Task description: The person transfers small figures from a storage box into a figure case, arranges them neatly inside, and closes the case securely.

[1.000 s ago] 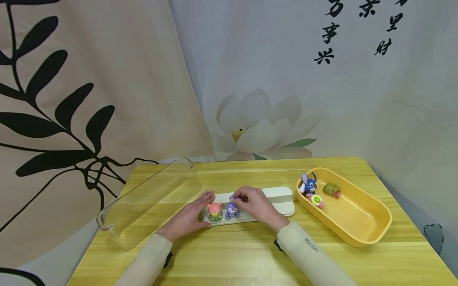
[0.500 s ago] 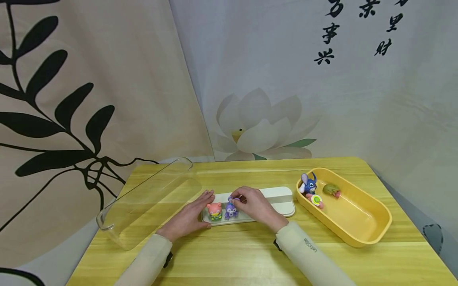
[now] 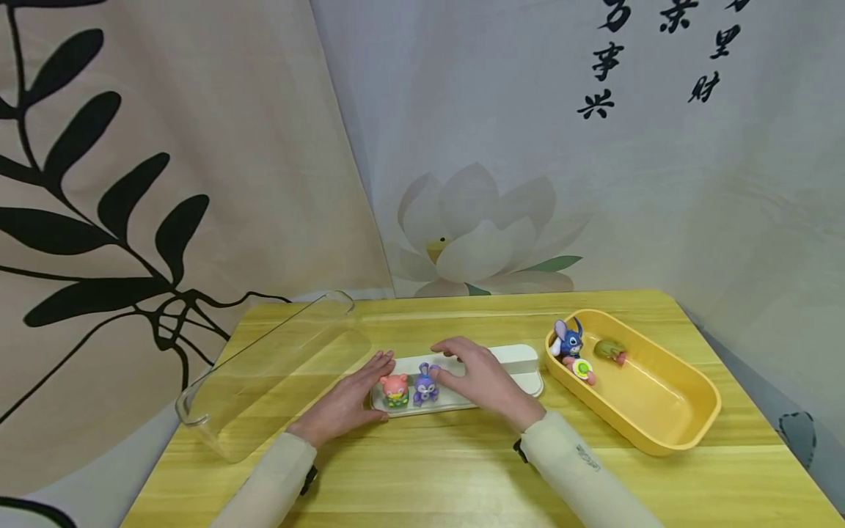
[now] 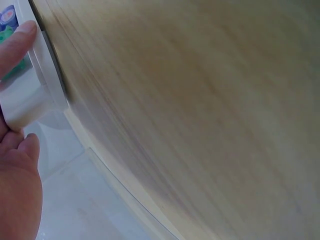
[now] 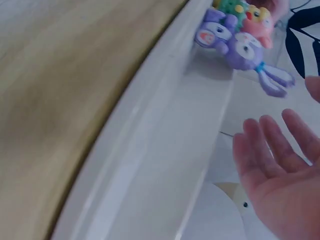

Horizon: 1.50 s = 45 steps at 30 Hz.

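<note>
Pale cloth (image 3: 264, 147) with black leaves (image 3: 135, 188) hangs behind a wood-grained table (image 3: 422, 477)

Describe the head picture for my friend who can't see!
A pink toy and a purple toy sit on a white base between a person's left hand and right hand. A clear cover lies left; a yellow tray of toys sits right.

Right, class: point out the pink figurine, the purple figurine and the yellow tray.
Pink figurine (image 3: 395, 389), head view: its face.
Purple figurine (image 3: 425, 386), head view: its face.
Yellow tray (image 3: 660, 400), head view: its bare floor.

Purple rabbit figurine (image 3: 425, 387), white base (image 3: 528, 383) — yellow wood-grained tabletop (image 3: 429, 469)
</note>
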### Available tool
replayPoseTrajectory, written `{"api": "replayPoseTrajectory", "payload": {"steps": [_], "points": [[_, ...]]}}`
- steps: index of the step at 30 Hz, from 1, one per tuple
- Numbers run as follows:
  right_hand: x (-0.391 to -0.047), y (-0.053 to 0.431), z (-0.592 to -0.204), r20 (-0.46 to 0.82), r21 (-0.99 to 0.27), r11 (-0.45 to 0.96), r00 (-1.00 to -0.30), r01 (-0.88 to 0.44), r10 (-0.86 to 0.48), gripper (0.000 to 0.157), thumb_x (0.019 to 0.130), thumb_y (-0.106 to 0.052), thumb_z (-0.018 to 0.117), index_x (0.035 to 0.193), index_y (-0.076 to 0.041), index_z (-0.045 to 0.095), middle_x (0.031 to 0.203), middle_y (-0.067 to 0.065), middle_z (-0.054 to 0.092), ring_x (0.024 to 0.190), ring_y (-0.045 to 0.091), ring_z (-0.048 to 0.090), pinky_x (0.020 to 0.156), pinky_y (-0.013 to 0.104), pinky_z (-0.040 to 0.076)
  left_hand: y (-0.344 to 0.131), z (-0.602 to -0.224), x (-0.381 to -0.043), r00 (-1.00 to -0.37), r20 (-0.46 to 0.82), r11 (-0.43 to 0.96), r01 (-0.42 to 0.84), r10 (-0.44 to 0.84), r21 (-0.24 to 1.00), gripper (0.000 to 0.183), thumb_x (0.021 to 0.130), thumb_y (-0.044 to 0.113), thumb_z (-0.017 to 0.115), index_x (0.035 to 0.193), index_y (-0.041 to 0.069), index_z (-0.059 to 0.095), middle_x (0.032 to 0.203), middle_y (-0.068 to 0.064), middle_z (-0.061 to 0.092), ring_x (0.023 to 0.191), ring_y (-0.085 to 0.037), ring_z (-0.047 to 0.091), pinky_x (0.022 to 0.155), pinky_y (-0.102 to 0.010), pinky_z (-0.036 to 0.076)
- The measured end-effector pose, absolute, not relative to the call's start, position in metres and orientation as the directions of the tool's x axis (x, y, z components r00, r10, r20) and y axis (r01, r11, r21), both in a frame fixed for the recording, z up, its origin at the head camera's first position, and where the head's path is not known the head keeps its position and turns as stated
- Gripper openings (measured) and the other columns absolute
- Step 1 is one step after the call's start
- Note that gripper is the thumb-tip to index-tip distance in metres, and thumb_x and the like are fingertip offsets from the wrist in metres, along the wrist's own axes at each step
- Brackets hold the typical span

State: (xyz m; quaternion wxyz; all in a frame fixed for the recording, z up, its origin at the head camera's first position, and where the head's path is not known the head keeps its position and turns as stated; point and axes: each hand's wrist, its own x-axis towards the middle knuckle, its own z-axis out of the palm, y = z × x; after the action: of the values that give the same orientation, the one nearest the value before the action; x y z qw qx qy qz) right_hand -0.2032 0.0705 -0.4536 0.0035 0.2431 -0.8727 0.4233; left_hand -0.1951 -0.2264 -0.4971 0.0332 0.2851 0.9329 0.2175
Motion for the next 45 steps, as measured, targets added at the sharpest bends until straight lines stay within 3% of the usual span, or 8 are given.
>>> {"api": "replayPoseTrajectory", "payload": {"steps": [6,11,24,35,38,45], "points": [[-0.193,0.086,-0.439,0.228,-0.7,0.555,-0.877,-0.449,-0.422,0.05,0.098,-0.041,0.071,0.141,-0.016,0.063,0.149,0.0,0.058,0.141,0.027,0.051,0.115,0.053,0.043,-0.226,-0.496,-0.195,-0.838,0.052,0.751,0.513,0.543,0.417,0.095,0.085,0.028,0.088,0.161,0.008,0.035,0.172,-0.001,0.021,0.157,-0.023,0.018,0.121,-0.047,0.032],[-0.184,0.105,-0.431,0.265,-0.658,0.573,-0.863,-0.488,-0.43,0.056,0.099,-0.045,0.069,0.145,-0.016,0.06,0.156,0.002,0.051,0.144,0.031,0.047,0.116,0.058,0.041,-0.226,-0.494,-0.194,-0.833,0.051,0.748,0.521,0.552,0.411,0.096,0.084,0.027,0.088,0.161,0.006,0.035,0.171,-0.002,0.02,0.157,-0.025,0.018,0.122,-0.047,0.03],[-0.163,0.159,-0.416,0.311,-0.615,0.621,-0.873,-0.486,-0.376,0.06,0.101,-0.046,0.066,0.152,-0.017,0.053,0.16,0.005,0.046,0.144,0.035,0.045,0.111,0.063,0.043,-0.227,-0.496,-0.194,-0.829,0.068,0.748,0.534,0.555,0.394,0.097,0.083,0.026,0.089,0.16,0.005,0.035,0.171,-0.004,0.021,0.157,-0.026,0.02,0.121,-0.046,0.031],[-0.152,0.202,-0.411,0.275,-0.626,0.66,-0.909,-0.416,-0.313,0.06,0.102,-0.044,0.066,0.154,-0.02,0.05,0.163,0.005,0.042,0.152,0.036,0.033,0.112,0.064,0.041,-0.227,-0.497,-0.195,-0.83,0.075,0.749,0.534,0.552,0.393,0.096,0.082,0.025,0.089,0.16,0.005,0.036,0.171,-0.004,0.023,0.157,-0.027,0.021,0.121,-0.047,0.031],[-0.151,0.214,-0.412,0.281,-0.612,0.673,-0.91,-0.415,-0.306,0.06,0.101,-0.042,0.067,0.154,-0.018,0.05,0.162,0.006,0.043,0.151,0.038,0.035,0.109,0.063,0.045,-0.226,-0.496,-0.194,-0.83,0.076,0.748,0.534,0.553,0.395,0.096,0.082,0.025,0.089,0.16,0.004,0.036,0.171,-0.005,0.023,0.157,-0.027,0.021,0.121,-0.047,0.031],[-0.15,0.243,-0.413,0.246,-0.569,0.736,-0.93,-0.367,-0.273,0.065,0.102,-0.043,0.066,0.158,-0.019,0.045,0.162,0.013,0.042,0.141,0.046,0.044,0.106,0.071,0.04,-0.225,-0.496,-0.194,-0.831,0.087,0.748,0.535,0.549,0.392,0.097,0.081,0.026,0.09,0.16,0.005,0.037,0.17,-0.004,0.024,0.156,-0.027,0.023,0.12,-0.048,0.032]]}}
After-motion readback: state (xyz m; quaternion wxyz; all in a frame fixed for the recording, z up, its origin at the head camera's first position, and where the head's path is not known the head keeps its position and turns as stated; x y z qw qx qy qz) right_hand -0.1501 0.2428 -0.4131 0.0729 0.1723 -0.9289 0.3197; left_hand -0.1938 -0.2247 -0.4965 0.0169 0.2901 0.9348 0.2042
